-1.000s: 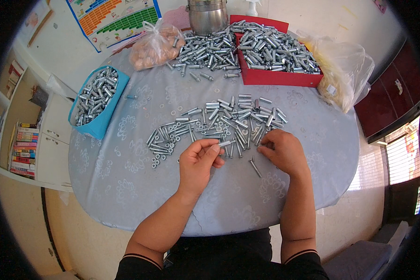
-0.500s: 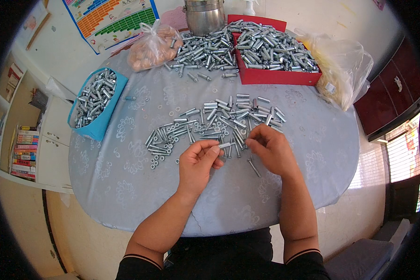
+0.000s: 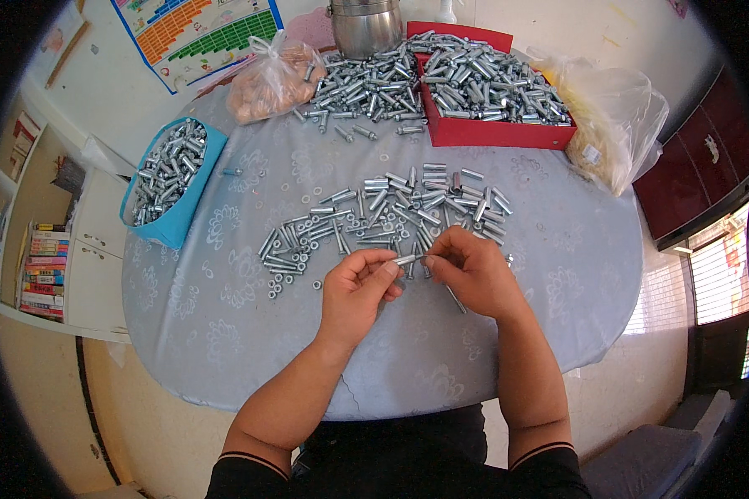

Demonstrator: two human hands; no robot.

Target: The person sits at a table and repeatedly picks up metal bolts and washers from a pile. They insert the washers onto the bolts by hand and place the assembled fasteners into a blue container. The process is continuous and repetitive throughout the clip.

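Over the near middle of the table, my left hand pinches a silvery sleeved anchor bolt between thumb and fingers, its thin end pointing right. The fingertips of my right hand are pressed together at that thin end; whatever small part they hold is hidden. Just beyond both hands spreads a loose group of metal sleeves, long bolts, hex nuts and flat washers. One bolt lies by itself below my right hand.
A red box heaped with anchor bolts stands at the back, beside a loose pile of more. At left is a blue container full of them. Clear plastic bags and a steel pot also stand at the back.
My right hand has moved left from the loose parts to the end of the bolt. My left hand holds the bolt in nearly the same place.
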